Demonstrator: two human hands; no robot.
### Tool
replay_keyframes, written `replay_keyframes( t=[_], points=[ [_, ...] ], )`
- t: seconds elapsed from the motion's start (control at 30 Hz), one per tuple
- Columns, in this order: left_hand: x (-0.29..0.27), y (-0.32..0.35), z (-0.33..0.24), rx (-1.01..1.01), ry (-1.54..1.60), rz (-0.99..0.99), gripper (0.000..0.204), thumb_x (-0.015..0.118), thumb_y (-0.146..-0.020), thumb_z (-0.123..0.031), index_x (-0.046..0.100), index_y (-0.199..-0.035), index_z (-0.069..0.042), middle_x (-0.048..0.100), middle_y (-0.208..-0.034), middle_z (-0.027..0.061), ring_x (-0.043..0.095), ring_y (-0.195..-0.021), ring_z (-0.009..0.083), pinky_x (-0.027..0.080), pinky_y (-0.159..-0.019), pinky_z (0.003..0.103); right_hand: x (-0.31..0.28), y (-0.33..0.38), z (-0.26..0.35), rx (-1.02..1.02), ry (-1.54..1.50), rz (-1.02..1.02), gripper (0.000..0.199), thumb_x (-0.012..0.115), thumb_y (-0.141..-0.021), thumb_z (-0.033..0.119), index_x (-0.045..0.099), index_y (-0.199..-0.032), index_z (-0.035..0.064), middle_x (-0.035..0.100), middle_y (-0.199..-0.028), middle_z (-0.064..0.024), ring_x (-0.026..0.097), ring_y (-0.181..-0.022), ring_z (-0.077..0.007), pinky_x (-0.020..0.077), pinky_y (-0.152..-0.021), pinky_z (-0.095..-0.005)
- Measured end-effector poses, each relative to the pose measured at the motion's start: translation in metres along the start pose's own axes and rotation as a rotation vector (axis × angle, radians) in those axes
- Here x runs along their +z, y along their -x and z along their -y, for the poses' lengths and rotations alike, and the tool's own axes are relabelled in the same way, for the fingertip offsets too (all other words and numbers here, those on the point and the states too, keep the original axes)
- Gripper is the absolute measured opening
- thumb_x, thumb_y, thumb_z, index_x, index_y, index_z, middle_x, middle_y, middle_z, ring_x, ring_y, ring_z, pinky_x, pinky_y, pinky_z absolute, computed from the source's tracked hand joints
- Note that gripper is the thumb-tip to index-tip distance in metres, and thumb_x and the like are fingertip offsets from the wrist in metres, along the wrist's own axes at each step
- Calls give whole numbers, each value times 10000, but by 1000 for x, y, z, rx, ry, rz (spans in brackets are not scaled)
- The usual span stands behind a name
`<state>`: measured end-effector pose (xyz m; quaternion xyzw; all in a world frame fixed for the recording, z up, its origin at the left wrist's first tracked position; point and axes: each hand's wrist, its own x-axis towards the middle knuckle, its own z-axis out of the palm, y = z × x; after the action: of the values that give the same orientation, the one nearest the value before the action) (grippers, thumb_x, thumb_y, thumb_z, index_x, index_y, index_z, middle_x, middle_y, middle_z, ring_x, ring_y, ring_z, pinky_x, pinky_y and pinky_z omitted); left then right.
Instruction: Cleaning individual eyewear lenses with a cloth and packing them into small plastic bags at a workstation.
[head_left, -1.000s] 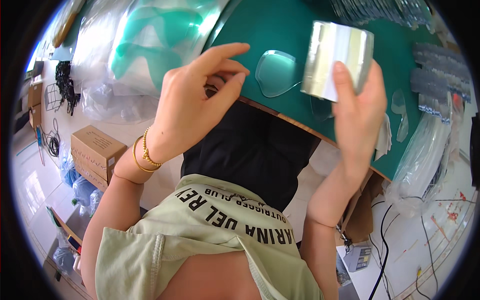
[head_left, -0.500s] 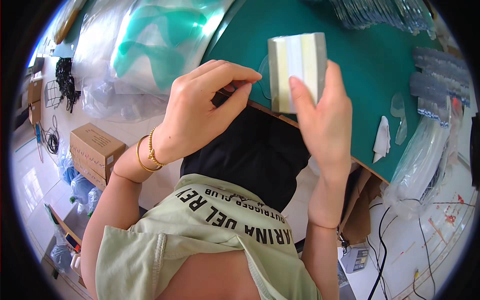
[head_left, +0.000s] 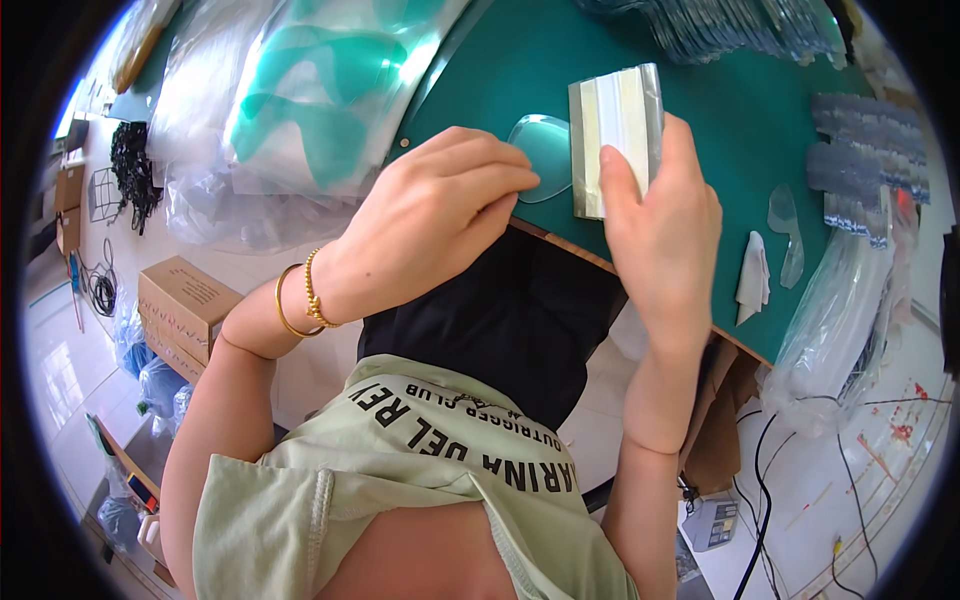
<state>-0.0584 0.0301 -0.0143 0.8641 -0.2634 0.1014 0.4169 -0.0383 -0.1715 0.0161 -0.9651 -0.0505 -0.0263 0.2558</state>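
My left hand [head_left: 430,205] is closed in a pinch, its fingertips at the edge of a clear, curved lens-like piece [head_left: 546,150]. The fingers cover part of that piece, and its right edge meets the packet beside it. In my right hand [head_left: 665,230] is a flat rectangular packet [head_left: 612,130] with pale yellow and white stripes and silvery edges. The thumb presses on its front while the fingers go behind it. Both hands are over the near edge of the green tabletop [head_left: 720,130].
Stacked clear lens pieces [head_left: 720,30] lie at the far right, with silvery packs [head_left: 865,160] below. A white cloth [head_left: 753,280] and a loose clear piece [head_left: 786,235] lie on the right. Large plastic bags [head_left: 320,90] cover the left; a cardboard box [head_left: 185,300] stands below.
My left hand has moved slightly right and down. The packet has shifted right and tilted in my right hand, and more of the clear lens-like piece shows between the hands.
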Motion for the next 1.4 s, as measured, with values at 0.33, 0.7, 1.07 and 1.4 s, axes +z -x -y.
replay_keyframes(
  t=[0.33,0.7,1.07,1.4],
  points=[
    [-17,-51,-13,80,-169,524,259,672,-854,-76,639,-1079,47,639,-1028,152,594,-1005,349,495,-904,409,-49,-31,-97,188,-292,-198,355,567,-1007,301,600,-1171,-13,693,-886,-64,564,-680,-95,452,-599,-264],
    [27,-91,-10,353,-405,243,100,625,-667,-43,599,-743,15,592,-806,136,621,-803,323,547,-677,402,-124,-11,-216,275,174,-11,547,715,-788,87,619,-1323,26,690,-1197,-151,637,-1036,-236,506,-907,-371],
    [-65,-225,-64,415,-576,-109,300,727,-781,-210,672,-828,81,696,-873,225,663,-733,354,543,-692,423,-142,-14,-216,269,437,-35,439,716,-744,134,682,-1157,-11,715,-1030,-158,681,-890,-273,534,-818,-372],
    [-41,-172,-66,624,-160,-412,289,678,-819,-146,668,-1011,70,636,-976,219,623,-833,390,525,-737,431,-44,-6,-59,-350,129,0,335,702,-771,98,680,-1088,-9,683,-1055,-152,648,-981,-313,521,-868,-385]
  ],
)
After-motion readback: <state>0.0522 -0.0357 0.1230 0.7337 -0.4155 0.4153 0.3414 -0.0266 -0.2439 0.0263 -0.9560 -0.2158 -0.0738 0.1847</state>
